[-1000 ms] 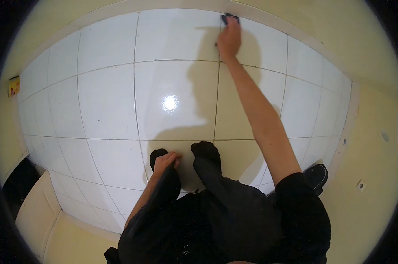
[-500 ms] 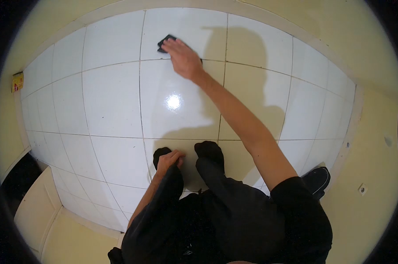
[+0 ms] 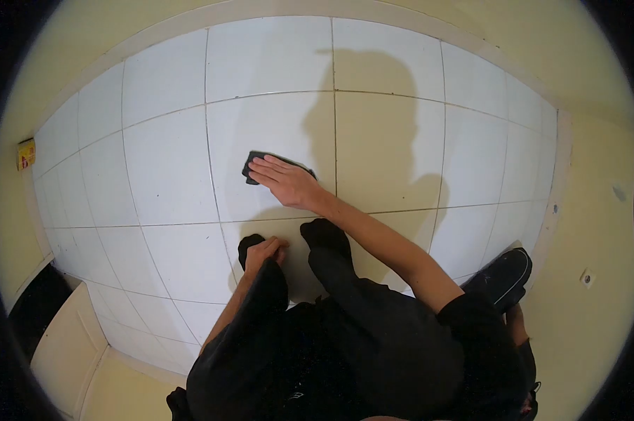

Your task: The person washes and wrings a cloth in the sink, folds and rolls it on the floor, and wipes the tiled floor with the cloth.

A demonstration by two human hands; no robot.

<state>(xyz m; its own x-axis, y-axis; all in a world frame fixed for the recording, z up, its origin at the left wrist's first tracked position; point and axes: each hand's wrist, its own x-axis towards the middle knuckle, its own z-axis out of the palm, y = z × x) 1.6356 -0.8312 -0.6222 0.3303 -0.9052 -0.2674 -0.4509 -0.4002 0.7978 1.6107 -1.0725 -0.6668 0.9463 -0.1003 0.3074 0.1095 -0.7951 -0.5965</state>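
My right hand (image 3: 287, 184) lies with its fingers stretched out over a dark cloth (image 3: 252, 167), pressing it against the white floor tiles (image 3: 169, 175). Parts of the cloth stick out past the fingertips and along the far side of the hand; the palm hides the rest. My left hand (image 3: 264, 252) hangs loosely curled beside my left foot (image 3: 247, 245), with nothing visible in it. Between the left hand and the right arm is my right foot (image 3: 325, 235) in a dark sock.
A black shoe (image 3: 508, 277) stands by the right wall, with some skin and dark fabric behind it. A small yellow box (image 3: 25, 154) is at the far left. A pale panel (image 3: 68, 344) stands at lower left. A wall socket (image 3: 588, 278) is on the right.
My right hand has drawn the dark cloth back toward my feet, from the far tile row to the nearer one. My left hand has stayed by my left foot. The view has shifted slightly.
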